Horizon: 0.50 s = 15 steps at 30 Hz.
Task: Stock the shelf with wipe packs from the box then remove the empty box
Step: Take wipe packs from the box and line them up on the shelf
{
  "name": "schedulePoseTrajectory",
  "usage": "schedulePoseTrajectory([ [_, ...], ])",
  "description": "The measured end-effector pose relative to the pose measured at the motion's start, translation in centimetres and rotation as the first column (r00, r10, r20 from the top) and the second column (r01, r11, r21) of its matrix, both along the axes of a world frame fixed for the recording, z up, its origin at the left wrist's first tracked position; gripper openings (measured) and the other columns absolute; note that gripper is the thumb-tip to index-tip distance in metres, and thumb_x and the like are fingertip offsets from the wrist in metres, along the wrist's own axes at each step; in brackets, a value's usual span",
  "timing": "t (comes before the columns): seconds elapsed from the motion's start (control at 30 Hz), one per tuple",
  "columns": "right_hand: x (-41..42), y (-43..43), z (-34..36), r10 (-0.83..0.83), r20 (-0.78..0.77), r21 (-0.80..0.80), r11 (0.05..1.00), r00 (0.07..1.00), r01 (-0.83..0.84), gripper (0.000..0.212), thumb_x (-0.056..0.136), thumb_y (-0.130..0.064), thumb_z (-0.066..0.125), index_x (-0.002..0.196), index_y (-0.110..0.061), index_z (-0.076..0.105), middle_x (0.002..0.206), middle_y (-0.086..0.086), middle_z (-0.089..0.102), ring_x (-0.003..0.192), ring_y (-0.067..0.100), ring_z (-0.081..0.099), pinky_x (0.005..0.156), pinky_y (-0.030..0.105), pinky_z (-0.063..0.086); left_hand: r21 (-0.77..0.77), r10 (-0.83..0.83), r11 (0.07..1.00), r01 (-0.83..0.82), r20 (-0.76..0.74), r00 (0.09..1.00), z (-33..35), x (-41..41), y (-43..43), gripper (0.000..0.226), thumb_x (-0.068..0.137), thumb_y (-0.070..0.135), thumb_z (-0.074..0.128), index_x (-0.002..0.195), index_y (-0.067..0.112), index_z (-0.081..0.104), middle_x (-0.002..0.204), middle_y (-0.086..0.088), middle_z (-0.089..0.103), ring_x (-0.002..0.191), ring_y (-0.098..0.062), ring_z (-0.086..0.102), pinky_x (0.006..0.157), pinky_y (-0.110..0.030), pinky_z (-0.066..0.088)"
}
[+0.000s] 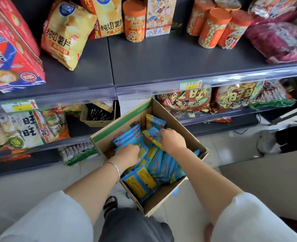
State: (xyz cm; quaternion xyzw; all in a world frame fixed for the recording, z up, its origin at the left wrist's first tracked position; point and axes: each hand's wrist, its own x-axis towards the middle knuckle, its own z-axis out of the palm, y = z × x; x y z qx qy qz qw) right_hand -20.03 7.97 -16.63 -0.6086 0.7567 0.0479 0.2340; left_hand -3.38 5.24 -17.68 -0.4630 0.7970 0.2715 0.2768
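An open cardboard box (189,130) stands on the floor in front of the shelving, holding several blue-and-yellow wipe packs (154,163). Both my hands reach down into it. My left hand (127,153), with a silver bangle on the wrist, has its fingers curled down among the packs at the box's left side. My right hand (172,138) grips packs near the box's far side, fingers curled over them. The grey upper shelf (161,62) has a bare stretch in its middle.
Yellow chip bags (65,34), red boxes (10,55) and orange jars (214,27) stand along the upper shelf. Snack bags fill the lower shelf beside a woven basket (95,117). Another person's shoe (266,142) is on the tiled floor at right. My sandalled foot (110,204) is near the box.
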Motion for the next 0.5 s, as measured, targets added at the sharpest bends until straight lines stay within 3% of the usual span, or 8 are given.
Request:
schedulePoseTrajectory([
  [0.33, -0.4, -0.1, -1.4, -0.004, -0.014, -0.046, 0.999, 1.0, 0.003, 0.02, 0.094, -0.009, 0.05, 0.113, -0.008, 0.05, 0.108, 0.012, 0.055, 0.099, 0.036, 0.056, 0.065, 0.035, 0.037, 0.02, 0.058, 0.998, -0.059, 0.076, 0.995, -3.5, -2.0, 0.6, 0.045, 0.094, 0.034, 0.052, 0.13, 0.008, 0.044, 0.13, -0.013, 0.052, 0.119, -0.031, 0.051, 0.092, -0.04, 0.046],
  [0.5, -0.4, 0.1, -1.8, -0.021, 0.005, -0.048, 0.999, 1.0, 0.021, 0.02, 0.094, -0.008, 0.049, 0.115, -0.008, 0.048, 0.108, 0.011, 0.054, 0.1, 0.036, 0.054, 0.066, 0.037, 0.038, 0.008, 0.084, 0.996, -0.085, 0.081, 0.993, -4.3, -1.7, 0.2, 0.04, 0.096, 0.019, 0.048, 0.134, 0.007, 0.039, 0.131, -0.015, 0.051, 0.12, -0.033, 0.051, 0.093, -0.041, 0.045],
])
